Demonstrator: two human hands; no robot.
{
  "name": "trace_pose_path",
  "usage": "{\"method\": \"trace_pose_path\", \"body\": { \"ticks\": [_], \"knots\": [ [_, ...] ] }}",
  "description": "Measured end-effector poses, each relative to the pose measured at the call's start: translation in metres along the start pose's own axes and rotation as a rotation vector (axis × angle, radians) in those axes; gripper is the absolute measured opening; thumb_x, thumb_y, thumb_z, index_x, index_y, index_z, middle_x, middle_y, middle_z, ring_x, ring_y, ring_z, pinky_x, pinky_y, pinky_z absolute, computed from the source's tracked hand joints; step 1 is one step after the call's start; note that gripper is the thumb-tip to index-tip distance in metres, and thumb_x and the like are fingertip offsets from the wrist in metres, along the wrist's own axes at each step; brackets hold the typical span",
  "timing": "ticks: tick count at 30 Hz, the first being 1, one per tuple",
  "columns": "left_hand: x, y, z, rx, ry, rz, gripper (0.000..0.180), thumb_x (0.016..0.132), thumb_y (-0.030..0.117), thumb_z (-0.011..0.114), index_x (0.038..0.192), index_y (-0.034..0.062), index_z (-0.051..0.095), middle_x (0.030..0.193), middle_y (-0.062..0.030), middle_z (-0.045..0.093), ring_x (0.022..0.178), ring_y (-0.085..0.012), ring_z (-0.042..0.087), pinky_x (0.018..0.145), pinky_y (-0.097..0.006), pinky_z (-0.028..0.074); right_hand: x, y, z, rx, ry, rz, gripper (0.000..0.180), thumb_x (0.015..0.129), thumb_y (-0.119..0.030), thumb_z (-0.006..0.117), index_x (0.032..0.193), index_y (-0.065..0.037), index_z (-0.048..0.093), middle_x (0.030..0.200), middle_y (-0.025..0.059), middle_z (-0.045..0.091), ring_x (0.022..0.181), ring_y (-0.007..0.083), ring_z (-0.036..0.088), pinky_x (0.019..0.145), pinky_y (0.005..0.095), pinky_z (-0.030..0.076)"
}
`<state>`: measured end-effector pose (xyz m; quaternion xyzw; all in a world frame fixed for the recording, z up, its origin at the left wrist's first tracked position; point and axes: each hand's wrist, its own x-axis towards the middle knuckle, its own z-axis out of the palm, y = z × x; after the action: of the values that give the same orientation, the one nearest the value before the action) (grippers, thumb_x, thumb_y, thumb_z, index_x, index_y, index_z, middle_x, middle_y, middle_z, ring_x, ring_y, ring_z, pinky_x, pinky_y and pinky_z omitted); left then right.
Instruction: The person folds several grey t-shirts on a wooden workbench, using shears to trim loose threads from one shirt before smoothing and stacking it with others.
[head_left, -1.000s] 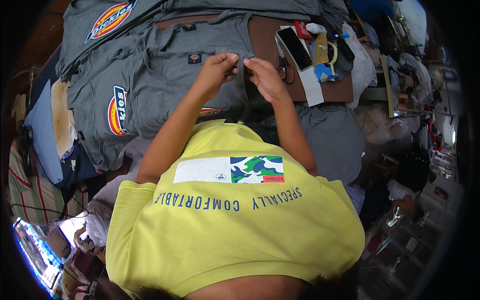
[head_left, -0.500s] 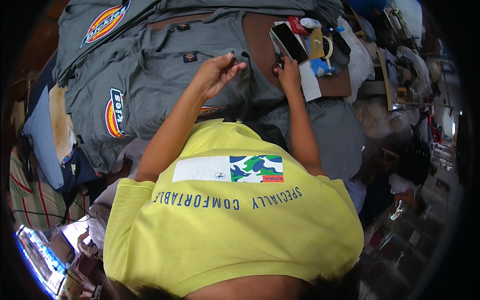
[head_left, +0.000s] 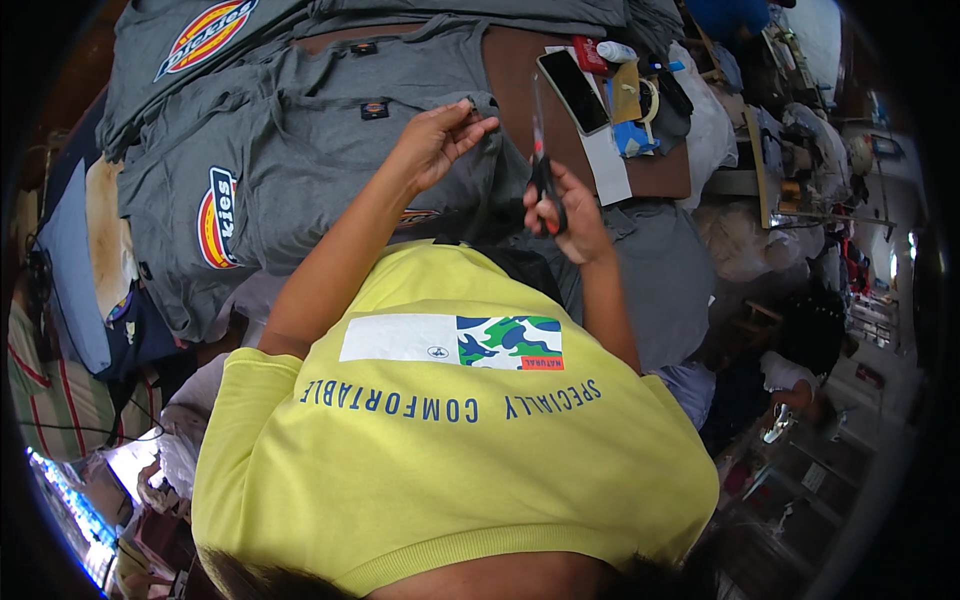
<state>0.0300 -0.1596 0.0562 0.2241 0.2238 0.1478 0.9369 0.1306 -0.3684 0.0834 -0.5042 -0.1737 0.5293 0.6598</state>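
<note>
My left hand pinches the edge of a grey T-shirt, lifting a bit of its cloth. That shirt is spread over the table and bears a red and yellow printed patch and a small dark neck label. To its right, my right hand is closed round the black handles of a pair of scissors. Their blades point away from me, up toward the phone, and look closed. The scissors are held just right of the grey cloth, not touching my left hand.
On the brown tabletop at the right lie a phone, a white paper strip, a roll of tape, a white tube and a red packet. More grey shirts lie at the far side. Clear plastic bags hang beyond the right edge.
My right hand has picked the scissors up from beside the phone and drawn them back toward me. My left hand keeps its pinch on the shirt, nearly in place.
</note>
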Motion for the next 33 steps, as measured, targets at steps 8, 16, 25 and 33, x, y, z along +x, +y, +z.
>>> {"method": "trace_pose_path", "body": {
  "ticks": [8,16,25,33],
  "knots": [
    [-0.002,-0.003,0.005,0.076,-0.03,0.019,0.014,0.09,0.014,0.052,0.087,0.0009,0.054,0.085,-0.0078,0.059,0.096,-0.0226,0.06,0.076,-0.022,0.054,-0.007,0.025,0.004,-0.053,-0.098,0.178,0.049,0.075,-0.008,0.068,0.117,-0.003,0.043,0.071,0.0028,0.055,0.054,0.0096,0.056,0.05,0.0193,0.046],
    [-0.001,-0.007,0.007,0.166,-0.009,0.036,0.013,0.09,0.015,0.051,0.091,0.0027,0.055,0.09,-0.0073,0.06,0.097,-0.0201,0.06,0.078,-0.022,0.051,0.0,0.026,0.007,-0.011,-0.094,0.127,0.042,0.078,-0.007,0.061,0.117,-0.002,0.045,0.071,0.0029,0.055,0.051,0.0097,0.055,0.049,0.0195,0.046],
    [-0.002,-0.012,0.008,0.125,-0.044,0.036,0.015,0.09,0.015,0.05,0.094,0.0013,0.055,0.093,-0.0083,0.061,0.096,-0.0182,0.06,0.077,-0.022,0.051,0.01,0.024,0.014,-0.026,-0.085,0.07,0.044,0.077,-0.009,0.065,0.116,-0.002,0.045,0.071,0.003,0.055,0.051,0.009,0.054,0.049,0.0188,0.045],
    [-0.004,-0.015,0.011,0.127,-0.043,0.055,0.015,0.091,0.014,0.048,0.096,0.0012,0.055,0.095,-0.0078,0.06,0.096,-0.0173,0.06,0.078,-0.022,0.05,0.013,0.027,0.018,-0.051,-0.053,0.024,0.054,0.072,-0.017,0.074,0.115,-0.001,0.046,0.07,0.0027,0.055,0.051,0.0086,0.053,0.048,0.0182,0.044]
  ]
}}
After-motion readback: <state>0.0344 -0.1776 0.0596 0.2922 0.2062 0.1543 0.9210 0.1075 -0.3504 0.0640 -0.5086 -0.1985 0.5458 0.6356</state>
